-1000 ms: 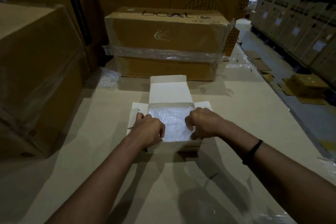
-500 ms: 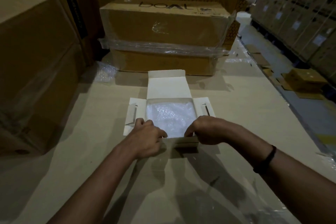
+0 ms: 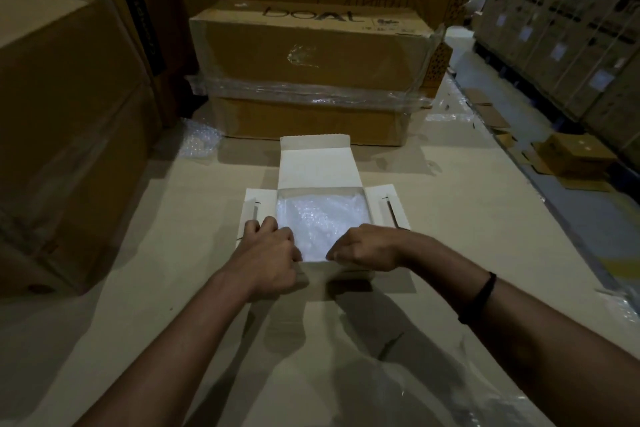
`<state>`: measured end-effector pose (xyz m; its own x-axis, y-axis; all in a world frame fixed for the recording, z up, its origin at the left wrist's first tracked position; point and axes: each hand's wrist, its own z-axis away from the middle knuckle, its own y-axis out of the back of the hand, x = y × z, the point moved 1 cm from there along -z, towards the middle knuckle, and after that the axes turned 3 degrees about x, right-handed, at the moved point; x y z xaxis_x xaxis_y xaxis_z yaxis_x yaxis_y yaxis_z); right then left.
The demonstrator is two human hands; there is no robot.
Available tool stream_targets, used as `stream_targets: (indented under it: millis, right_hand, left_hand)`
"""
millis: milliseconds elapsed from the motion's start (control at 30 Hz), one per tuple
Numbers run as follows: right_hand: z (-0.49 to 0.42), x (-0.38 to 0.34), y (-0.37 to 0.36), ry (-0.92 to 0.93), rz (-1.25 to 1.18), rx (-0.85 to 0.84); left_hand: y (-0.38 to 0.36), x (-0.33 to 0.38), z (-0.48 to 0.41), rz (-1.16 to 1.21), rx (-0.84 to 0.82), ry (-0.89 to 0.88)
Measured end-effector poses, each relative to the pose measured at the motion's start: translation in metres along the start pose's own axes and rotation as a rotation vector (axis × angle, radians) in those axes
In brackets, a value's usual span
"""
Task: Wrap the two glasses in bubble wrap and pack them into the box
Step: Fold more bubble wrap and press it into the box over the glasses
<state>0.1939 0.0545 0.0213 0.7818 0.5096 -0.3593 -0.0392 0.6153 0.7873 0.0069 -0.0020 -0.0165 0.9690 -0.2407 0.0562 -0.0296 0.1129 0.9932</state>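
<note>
A small white box (image 3: 315, 170) stands open in the middle of the cardboard work surface, its lid flap folded away from me and its side flaps spread left and right. Bubble wrap (image 3: 322, 215) fills the inside; the glasses under it are hidden. My left hand (image 3: 270, 253) grips the box's near left corner with its fingers curled over the rim. My right hand (image 3: 367, 248) holds the near right edge, fingers bent down onto the front wall.
A large brown carton (image 3: 311, 73) bound in clear film stands just behind the box. Another big carton (image 3: 62, 135) rises at the left. A loose scrap of bubble wrap (image 3: 199, 140) lies at back left. Clear plastic film (image 3: 433, 388) lies at front right. The surface's edge drops off on the right.
Both hands have shifted from pressing down on the bubble wrap to the near rim of the box. The side flaps have spread out flat.
</note>
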Motion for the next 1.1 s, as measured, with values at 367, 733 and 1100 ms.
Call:
stream_targets:
  millis: [367, 733, 1100]
  right_hand:
    - [0.008, 0.006, 0.011, -0.018, -0.212, 0.134]
    - [-0.002, 0.032, -0.003, -0.072, 0.343, 0.133]
    - [0.004, 0.054, -0.004, 0.045, 0.366, 0.25]
  left_hand:
    - [0.01, -0.004, -0.004, 0.059, 0.071, 0.033]
    - [0.002, 0.012, -0.003, -0.174, -0.092, 0.103]
    - [0.002, -0.013, -0.019, -0.187, 0.044, 0.137]
